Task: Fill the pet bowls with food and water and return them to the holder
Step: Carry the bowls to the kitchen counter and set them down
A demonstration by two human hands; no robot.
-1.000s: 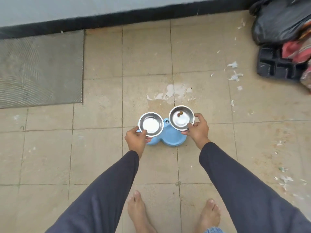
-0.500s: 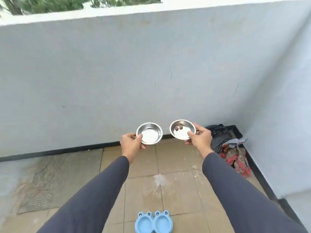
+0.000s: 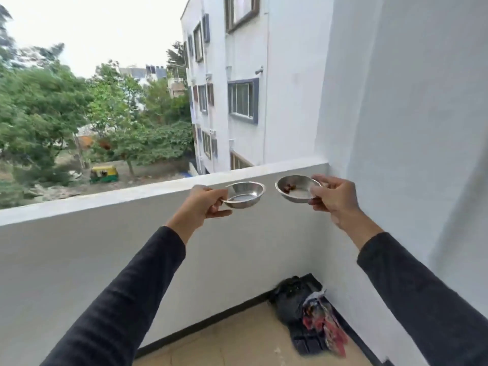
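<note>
Bowls raised to parapet (image 3: 158, 190) top, left hand (image 3: 200, 204) gripping left bowl (image 3: 244, 194)

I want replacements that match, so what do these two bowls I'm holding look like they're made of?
Both look like thin polished metal, probably stainless steel. The left bowl, held by the left hand, has a bright silvery wall and mirror-like glare inside. The right bowl, in the right hand, shows the same shiny rolled rim, with a few brown bits inside. The exact alloy can't be told.

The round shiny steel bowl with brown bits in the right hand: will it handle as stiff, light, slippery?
The round shiny steel bowl probably stays stiff: thin metal. Likely light: the right hand lifts it by the rim. The polished surface may slip, and tilting could shift the brown bits.
</note>
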